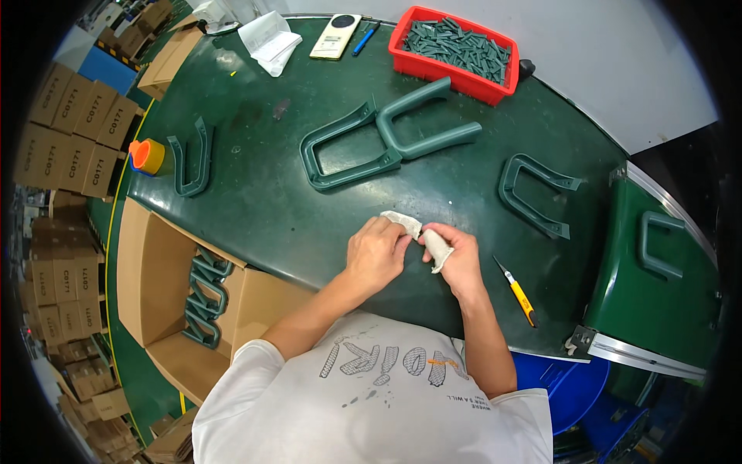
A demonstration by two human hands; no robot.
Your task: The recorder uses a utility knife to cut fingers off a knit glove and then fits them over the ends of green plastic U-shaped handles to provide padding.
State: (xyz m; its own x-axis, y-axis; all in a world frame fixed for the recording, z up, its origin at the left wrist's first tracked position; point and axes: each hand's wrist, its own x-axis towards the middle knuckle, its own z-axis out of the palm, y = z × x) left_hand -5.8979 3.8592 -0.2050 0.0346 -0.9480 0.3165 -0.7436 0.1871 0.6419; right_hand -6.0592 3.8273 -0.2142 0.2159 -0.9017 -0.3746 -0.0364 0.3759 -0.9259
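Note:
Near the front edge of the green table, my left hand (376, 251) pinches one end of a small off-white cloth piece (403, 223). Close beside it, my right hand (461, 259) is closed on another off-white stretch of cloth (439, 249); whether both belong to one piece I cannot tell. A thin dark bit shows between the fingertips, too small to name. Beyond my hands, a green U-shaped plastic part (311, 158) lies touching a second U-shaped part (398, 143). To the right of my right hand lies a yellow utility knife (519, 298), its blade pointing away from me.
At the far edge stands a red bin (464, 87) of small green pieces. More U-shaped parts lie left (202, 158) and right (510, 185). An open cardboard box (267, 305) at front left holds several. Orange tape (148, 157), papers (270, 46) and a blue pen (365, 39) lie around.

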